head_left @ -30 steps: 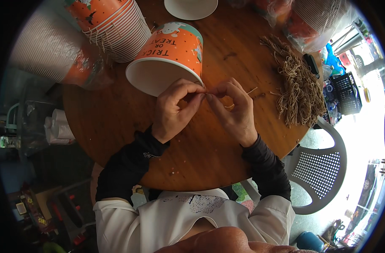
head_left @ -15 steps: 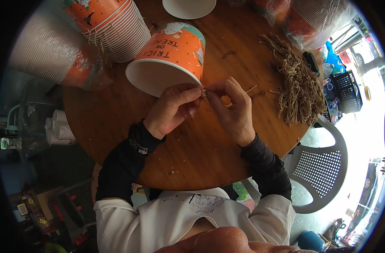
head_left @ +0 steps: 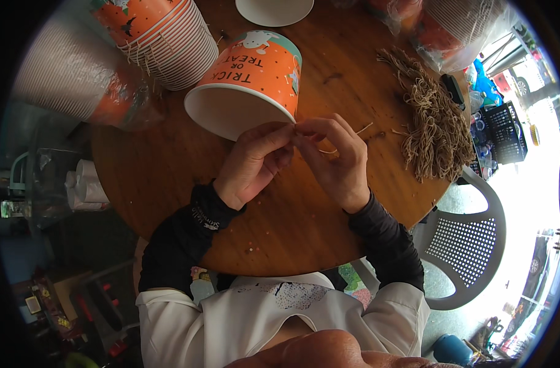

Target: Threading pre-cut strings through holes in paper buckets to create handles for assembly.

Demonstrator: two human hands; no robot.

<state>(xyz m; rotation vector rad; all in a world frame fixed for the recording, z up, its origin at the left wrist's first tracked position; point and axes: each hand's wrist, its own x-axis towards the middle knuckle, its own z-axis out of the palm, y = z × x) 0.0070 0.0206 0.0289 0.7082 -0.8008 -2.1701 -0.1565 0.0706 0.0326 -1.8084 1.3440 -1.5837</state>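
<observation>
An orange and green paper bucket (head_left: pixel 264 70) lies on its side, its white-rimmed mouth tilted toward me. My left hand (head_left: pixel 252 156) is at the right end of that rim, thumb and index finger pinched together. Against those fingertips, my right hand (head_left: pixel 335 159) pinches a thin tan cord (head_left: pixel 364 129). The cord's loose tail sticks out to the right past my knuckles, and part of it loops below the right index finger. Where the fingertips meet, the cord and the rim's edge are mostly hidden.
On the round wooden table (head_left: pixel 280 233), a bundle of tan cords (head_left: pixel 436 122) lies at the right. Nested orange buckets (head_left: pixel 169 46) stand back left beside a plastic-wrapped stack (head_left: pixel 71 73). More wrapped buckets (head_left: pixel 458 34) are back right. A grey chair (head_left: pixel 464 245) stands at the right edge.
The bucket has shifted very slightly to the right. My fingertips have drawn closer together at the rim, and my left wrist has turned a little.
</observation>
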